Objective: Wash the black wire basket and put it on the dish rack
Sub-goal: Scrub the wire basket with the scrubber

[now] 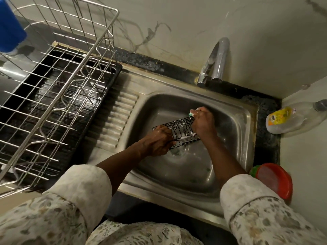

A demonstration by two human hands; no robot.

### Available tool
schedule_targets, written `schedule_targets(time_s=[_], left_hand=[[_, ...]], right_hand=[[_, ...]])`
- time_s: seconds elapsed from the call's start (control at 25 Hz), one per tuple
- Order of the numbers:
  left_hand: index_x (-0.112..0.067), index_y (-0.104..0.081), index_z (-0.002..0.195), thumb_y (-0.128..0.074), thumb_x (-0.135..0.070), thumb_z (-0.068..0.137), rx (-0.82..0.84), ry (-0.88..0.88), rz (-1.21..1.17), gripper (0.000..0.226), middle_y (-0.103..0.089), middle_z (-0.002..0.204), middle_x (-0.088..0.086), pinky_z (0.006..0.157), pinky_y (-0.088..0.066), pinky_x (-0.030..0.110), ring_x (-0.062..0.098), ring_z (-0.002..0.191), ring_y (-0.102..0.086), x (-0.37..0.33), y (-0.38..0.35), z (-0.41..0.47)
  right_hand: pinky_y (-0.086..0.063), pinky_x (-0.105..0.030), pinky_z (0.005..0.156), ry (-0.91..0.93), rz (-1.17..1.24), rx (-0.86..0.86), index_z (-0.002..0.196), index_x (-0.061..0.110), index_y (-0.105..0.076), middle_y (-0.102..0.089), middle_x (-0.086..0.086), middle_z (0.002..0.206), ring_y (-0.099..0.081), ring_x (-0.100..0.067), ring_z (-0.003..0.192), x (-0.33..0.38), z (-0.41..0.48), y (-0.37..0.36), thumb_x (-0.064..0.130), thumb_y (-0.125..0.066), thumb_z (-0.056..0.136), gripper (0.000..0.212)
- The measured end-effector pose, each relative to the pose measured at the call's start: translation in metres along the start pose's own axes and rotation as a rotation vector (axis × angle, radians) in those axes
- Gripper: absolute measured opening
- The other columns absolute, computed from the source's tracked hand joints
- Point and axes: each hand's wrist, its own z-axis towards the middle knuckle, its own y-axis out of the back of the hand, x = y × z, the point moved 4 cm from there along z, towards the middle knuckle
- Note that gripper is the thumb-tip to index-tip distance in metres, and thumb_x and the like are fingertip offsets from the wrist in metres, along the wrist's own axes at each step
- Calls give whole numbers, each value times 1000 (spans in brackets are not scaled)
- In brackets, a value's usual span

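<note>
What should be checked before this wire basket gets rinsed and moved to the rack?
1. Left hand grips the black wire basket: ok.
2. Right hand holds the soapy scrubber: ok.
3. Foam rinsed off the basket wires: not ok, suds show.
4. Faucet running for the rinse: not ok, no stream visible.
5. Dish rack has room: ok.
6. Basket underside scrubbed: cannot tell.

sink (235,110): brushed steel, dull sheen. basket (178,125): black coated wire, soapy. dish rack (53,96): bright metal wire. lid (276,179): glossy red plastic.
</note>
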Motion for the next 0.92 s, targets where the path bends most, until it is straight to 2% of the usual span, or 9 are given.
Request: schedule_targets(time_s=[0.16,0.32,0.4,0.48,0.56,0.64,0.76,0.84,0.92], left_hand=[[-14,-66,81,-58,-27,98,-22,29,6,23,-61,83,7,82,-42,38,29,82,-56,4,-3,-4],[-14,-68,99,-63,-19,96,-64,-71,-58,8,-64,95,6,85,-41,35,28,91,-57,-8,7,0],[-18,-64,97,-70,-13,91,-106,-124,-91,10,-65,92,7,81,-42,34,26,88,-56,-14,15,3],[-18,-62,88,-70,-13,90,-83,-119,-83,10,-65,84,7,76,-42,34,27,82,-55,-14,14,4],[-14,-66,82,-61,-23,97,-21,-59,-55,18,-65,83,6,76,-44,35,26,80,-56,-7,10,4],[-13,-66,78,-55,-28,99,18,-23,-46,29,-65,82,6,77,-47,38,28,79,-58,-3,2,3],[-14,-63,76,-59,-24,97,0,-31,-63,24,-63,80,6,77,-45,37,30,80,-57,-2,2,4],[-15,-62,77,-59,-24,98,7,-50,-72,24,-61,80,6,75,-44,38,30,78,-57,-4,4,5],[-15,-58,71,-61,-22,97,-3,-57,-73,27,-57,74,6,70,-41,36,29,71,-54,-4,7,7]], right_hand=[[-47,-22,84,113,3,17,106,1,-75,-68,-18,106,-65,-28,92,-12,-31,14,-8,-57,89,26],[-40,-2,74,78,153,-1,99,-4,-76,-70,-17,100,-60,7,81,-21,-55,15,-18,-62,81,27],[-39,-6,73,41,117,6,103,0,-75,-69,-17,106,-62,-4,87,-17,-35,12,-5,-59,92,19],[-39,-20,86,15,23,93,113,3,-72,-64,-16,120,-58,-26,109,-17,-9,1,3,-53,97,25],[-41,-27,87,22,-25,131,111,4,-73,-65,-16,114,-60,-32,107,-17,1,-3,-1,-58,92,25],[-41,-18,77,116,-24,54,102,5,-77,-67,-12,97,-65,-29,90,-25,-11,3,-7,-68,83,24],[-34,-3,74,81,37,-26,99,1,-77,-66,-11,91,-57,-17,83,-43,-47,17,-14,-66,80,26],[-34,-2,71,4,38,-60,97,-1,-77,-68,-15,89,-55,-16,79,-48,-53,17,-16,-62,81,26],[-36,-5,64,-66,88,-67,98,-4,-74,-68,-20,92,-58,-17,75,-46,-35,10,-9,-60,88,18]])
